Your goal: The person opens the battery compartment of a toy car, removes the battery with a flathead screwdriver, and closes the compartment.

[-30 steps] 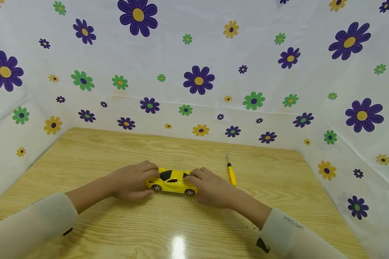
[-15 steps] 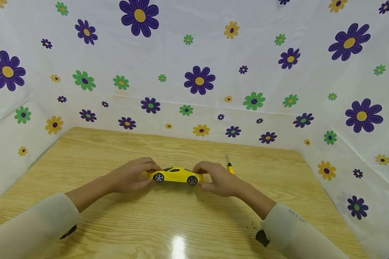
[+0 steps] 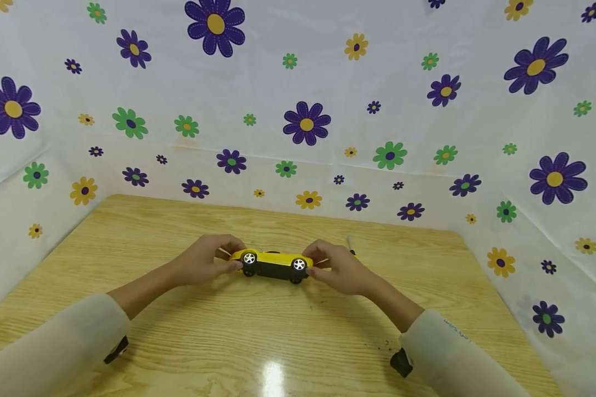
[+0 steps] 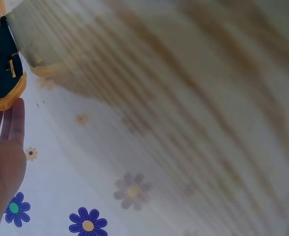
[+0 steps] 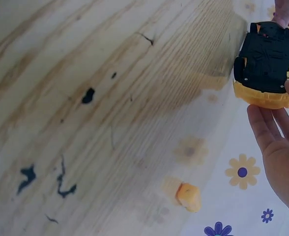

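A yellow toy car (image 3: 277, 257) is tipped up above the table, its black underside turned toward me. My left hand (image 3: 206, 261) grips its left end, thumb low on the near side and fingers behind. At the other end, my right hand (image 3: 341, 269) pinches the car between thumb and fingers. The right wrist view shows the dark base (image 5: 267, 59) full on, with wheels at the corners. In the left wrist view only part of the car's underside (image 4: 2, 59) appears, above the left palm (image 4: 4, 162).
Behind my right hand lies a screwdriver (image 3: 349, 241), its yellow handle mostly hidden. Small dark scraps (image 5: 88, 96) dot the wooden table (image 3: 218, 342) near the right sleeve (image 3: 452, 353). A white flowered sheet (image 3: 258, 71) walls the back and sides.
Both hands have raised the toy car off the table and rolled it, so its underside has come into view. My right hand now covers most of the screwdriver's handle.
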### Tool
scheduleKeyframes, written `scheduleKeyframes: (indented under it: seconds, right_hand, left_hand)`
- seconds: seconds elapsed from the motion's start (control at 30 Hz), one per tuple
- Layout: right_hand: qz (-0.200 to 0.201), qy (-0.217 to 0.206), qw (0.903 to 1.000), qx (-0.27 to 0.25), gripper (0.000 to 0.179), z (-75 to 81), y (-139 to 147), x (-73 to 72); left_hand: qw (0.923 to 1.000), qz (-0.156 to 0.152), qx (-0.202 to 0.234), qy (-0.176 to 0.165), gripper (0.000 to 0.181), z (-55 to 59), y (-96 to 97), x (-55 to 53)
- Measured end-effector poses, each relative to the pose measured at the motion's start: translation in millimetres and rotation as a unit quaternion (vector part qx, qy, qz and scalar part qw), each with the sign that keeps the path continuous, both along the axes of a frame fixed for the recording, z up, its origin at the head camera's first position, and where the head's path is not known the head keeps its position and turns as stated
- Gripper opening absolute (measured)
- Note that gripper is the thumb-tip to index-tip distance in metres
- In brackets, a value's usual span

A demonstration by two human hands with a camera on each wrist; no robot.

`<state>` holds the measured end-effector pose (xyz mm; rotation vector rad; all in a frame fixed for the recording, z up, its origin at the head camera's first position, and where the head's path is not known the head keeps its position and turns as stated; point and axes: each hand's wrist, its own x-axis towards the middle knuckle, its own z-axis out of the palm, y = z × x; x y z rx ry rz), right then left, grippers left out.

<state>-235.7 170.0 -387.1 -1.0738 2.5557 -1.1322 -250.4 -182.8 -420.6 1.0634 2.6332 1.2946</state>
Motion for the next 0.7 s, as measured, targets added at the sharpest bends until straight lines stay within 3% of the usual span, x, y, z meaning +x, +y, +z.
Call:
scheduleKeyframes:
  seconds: [0.3,0.7]
  right_hand:
    - [-0.051,-0.019,0.9978,-0.039,0.025,-2.9,-1.3,1.1]
    - [-0.074,-0.037,0.996,-0.034,0.027,-6.8,0.4,-3.6]
  left_hand:
    - [0.9989,0.038,0.005,-0.027,0.031,1.4,2.6,-2.4]
    - [0.9969,0.041,0.008,-0.067,0.033,2.6,1.1,-5.6]
